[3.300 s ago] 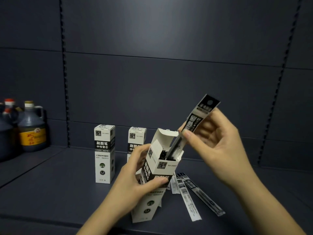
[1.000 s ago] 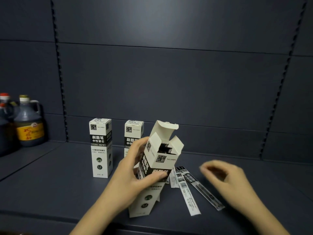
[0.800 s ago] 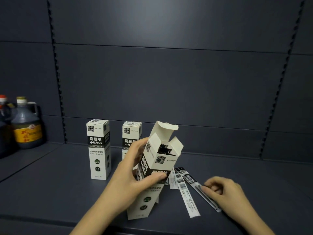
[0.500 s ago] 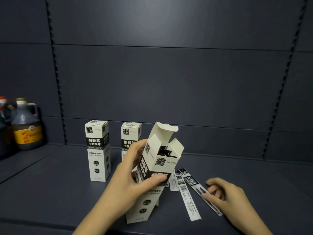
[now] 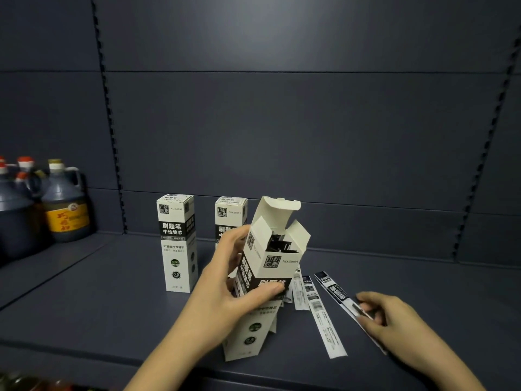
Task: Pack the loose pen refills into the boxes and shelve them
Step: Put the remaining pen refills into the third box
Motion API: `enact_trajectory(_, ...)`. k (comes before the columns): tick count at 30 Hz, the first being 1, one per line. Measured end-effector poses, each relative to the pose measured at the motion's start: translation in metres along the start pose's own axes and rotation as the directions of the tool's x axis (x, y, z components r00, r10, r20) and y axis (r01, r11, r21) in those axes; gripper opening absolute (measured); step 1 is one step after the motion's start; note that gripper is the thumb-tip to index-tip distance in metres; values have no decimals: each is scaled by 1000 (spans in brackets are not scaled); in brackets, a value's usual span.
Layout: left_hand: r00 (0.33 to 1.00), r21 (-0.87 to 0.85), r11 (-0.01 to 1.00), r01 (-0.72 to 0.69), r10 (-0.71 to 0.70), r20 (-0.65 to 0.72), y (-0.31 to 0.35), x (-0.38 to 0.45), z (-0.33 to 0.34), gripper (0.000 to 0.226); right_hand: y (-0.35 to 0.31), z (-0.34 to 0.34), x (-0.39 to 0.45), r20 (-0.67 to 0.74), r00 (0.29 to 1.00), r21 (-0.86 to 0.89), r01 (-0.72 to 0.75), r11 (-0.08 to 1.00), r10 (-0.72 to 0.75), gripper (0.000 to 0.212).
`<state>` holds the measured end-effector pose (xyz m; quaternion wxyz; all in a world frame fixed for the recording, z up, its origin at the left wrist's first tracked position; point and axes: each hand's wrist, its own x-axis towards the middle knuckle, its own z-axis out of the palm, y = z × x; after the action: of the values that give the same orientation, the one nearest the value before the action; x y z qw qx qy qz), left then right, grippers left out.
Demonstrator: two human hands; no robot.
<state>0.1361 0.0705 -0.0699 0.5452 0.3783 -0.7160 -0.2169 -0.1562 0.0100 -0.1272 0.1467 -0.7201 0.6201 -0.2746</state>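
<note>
On the dark shelf (image 5: 112, 306), the left hand (image 5: 225, 294) grips an open refill box (image 5: 267, 266), tilted, flaps up, its base on the shelf. Two closed boxes (image 5: 177, 244) stand behind. The right hand (image 5: 386, 317) pinches a packaged refill (image 5: 338, 294) beside another loose refill (image 5: 318, 311).

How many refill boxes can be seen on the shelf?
3. One closed box stands at left, a second stands behind the left hand, and the open box is tilted in that hand's grip. None seems hidden.
</note>
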Motion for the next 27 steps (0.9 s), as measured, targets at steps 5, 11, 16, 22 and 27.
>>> enact_trajectory(5, 1000, 8, 1000, 0, 0, 4, 3, -4, -1, 64, -3, 0, 1, -16, 1000, 0, -16, 1000, 16, 19)
enact_trajectory(11, 999, 37, 999, -16, 15, 34, 8, -3, 4, 66, -1, 7, -3, -187, 982, 119, 24, 993, -2, 25)
enact_trajectory(16, 999, 31, 999, -34, 34, 11, 9, -4, 7, 68, -3, 6, -5, -370, 929, 238, 106, 965, -11, 28)
enact_trajectory(22, 998, 50, 997, -58, 58, 20, 12, -3, 10, 67, -10, 3, -7, -407, 902, 196, 237, 952, -141, 39)
enact_trajectory(27, 998, 22, 998, -63, 63, 14, 13, -3, 11, 65, -38, -14, -17, -463, 865, 132, 282, 950, -192, 13)
